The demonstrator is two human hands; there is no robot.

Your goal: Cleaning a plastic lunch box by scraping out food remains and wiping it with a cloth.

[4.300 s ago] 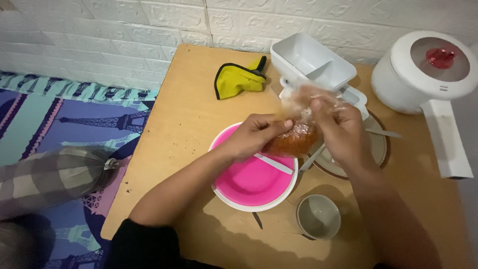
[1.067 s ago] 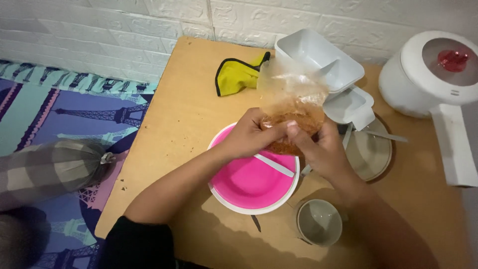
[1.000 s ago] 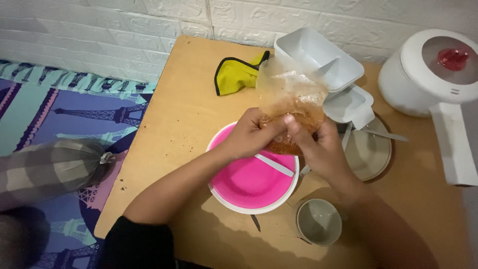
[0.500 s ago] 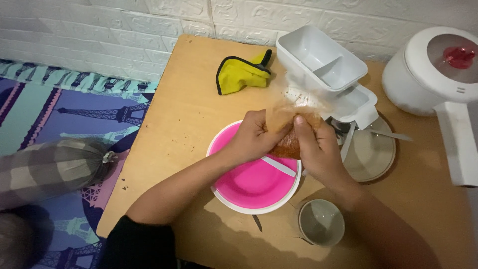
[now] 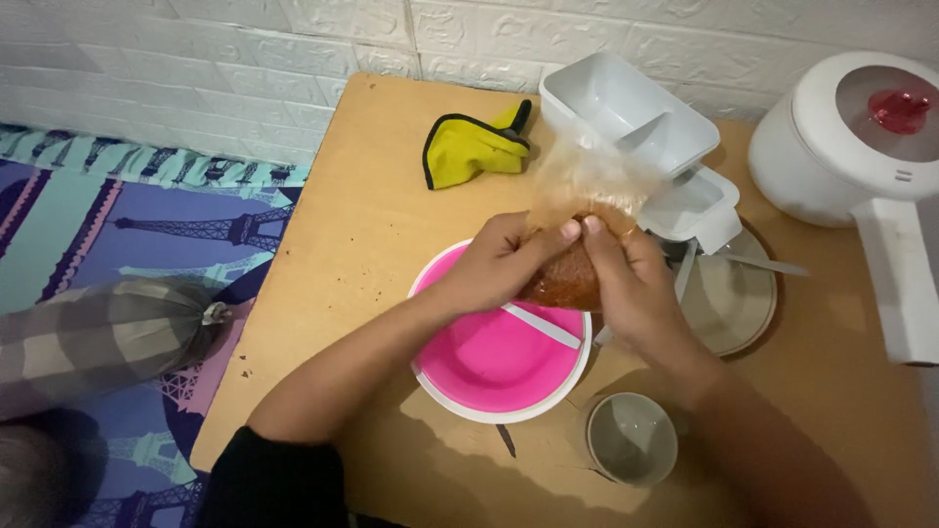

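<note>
Clear plastic bag [image 5: 584, 210] with a reddish-brown filling was held above the far rim of a round pink bowl with a white rim [image 5: 501, 344], both hands pinched on it. Farthest left, a grey checked bolster pillow [image 5: 103, 337] lay on a purple and teal patterned mat [image 5: 117, 220], off the edge of the light wooden table [image 5: 352, 225]. A crumpled yellow cloth with black edging [image 5: 471, 150] sat near the white brick wall, well apart from the bowl. The left hand [image 5: 499, 262] gripped the bag's left side, thumb and fingers closed on the plastic; the right hand [image 5: 626, 279] pinched the other side, the two thumbs almost touching at the bag's neck, with the loose top of the plastic rising above them. A white strip lay across the bowl's inside. Behind the bag stood a white divided plastic container [image 5: 631, 117]. Near the table's front edge sat a small grey cup [image 5: 632, 439], and to the right of the hands a grey-brown round plate [image 5: 729, 298] carried a metal utensil [image 5: 758, 262]. Farthest right stood a white electric cooker with a glass lid and red knob [image 5: 861, 127].
</note>
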